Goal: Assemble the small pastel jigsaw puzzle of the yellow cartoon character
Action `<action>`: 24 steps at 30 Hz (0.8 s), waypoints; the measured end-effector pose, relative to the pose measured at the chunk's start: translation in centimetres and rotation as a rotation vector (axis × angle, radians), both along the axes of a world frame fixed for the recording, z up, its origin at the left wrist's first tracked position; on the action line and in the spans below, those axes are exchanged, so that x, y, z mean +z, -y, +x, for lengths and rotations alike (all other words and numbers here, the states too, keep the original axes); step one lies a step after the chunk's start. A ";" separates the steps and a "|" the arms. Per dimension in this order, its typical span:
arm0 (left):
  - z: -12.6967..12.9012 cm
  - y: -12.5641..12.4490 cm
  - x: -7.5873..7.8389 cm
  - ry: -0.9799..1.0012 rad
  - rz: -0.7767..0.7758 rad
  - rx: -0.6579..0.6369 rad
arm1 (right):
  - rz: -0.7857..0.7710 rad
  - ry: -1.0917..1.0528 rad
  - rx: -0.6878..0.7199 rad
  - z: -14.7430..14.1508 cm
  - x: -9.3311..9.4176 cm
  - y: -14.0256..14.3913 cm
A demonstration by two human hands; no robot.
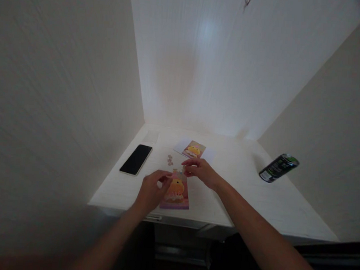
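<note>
A small pink jigsaw puzzle (176, 192) with a yellow cartoon figure lies near the front edge of a white table (243, 197). My left hand (151, 190) rests on the puzzle's left side, fingertips touching its upper left corner. My right hand (200, 170) hovers at the puzzle's top right, fingers pinched together; whether a piece sits between them is too small to tell. A few loose puzzle pieces (169, 159) lie just beyond the puzzle. A reference card (193, 149) showing the same yellow figure lies farther back.
A black phone (136, 159) lies face up on the left of the table. A dark can (278, 168) with a green top stands at the right. Walls close in the table on the left, back and right.
</note>
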State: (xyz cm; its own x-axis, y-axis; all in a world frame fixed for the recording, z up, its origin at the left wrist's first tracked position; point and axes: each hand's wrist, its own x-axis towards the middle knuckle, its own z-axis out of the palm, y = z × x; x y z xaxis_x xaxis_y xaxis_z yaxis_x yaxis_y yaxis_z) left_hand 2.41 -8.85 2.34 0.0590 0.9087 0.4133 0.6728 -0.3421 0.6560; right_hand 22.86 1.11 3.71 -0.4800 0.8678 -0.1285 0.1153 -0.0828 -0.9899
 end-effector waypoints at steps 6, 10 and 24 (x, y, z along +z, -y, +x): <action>-2.2 -4.1 0.4 -0.151 -0.054 0.011 | 0.302 0.331 -0.061 0.6 -0.7 -2.4; -4.0 -7.3 0.1 -0.294 -0.103 0.004 | 0.407 0.573 -0.006 2.3 -0.4 -3.4; -3.8 -13.1 0.3 -0.521 -0.204 -0.226 | 0.528 0.807 0.214 3.1 0.9 -4.3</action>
State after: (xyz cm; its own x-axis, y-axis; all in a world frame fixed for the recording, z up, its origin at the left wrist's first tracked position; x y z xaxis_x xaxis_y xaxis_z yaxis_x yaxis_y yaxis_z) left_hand -1.41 4.26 2.61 0.4079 0.9079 0.0964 0.8484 -0.4159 0.3275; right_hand 25.92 5.39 4.56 -0.5725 0.8128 -0.1077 0.7328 0.4483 -0.5118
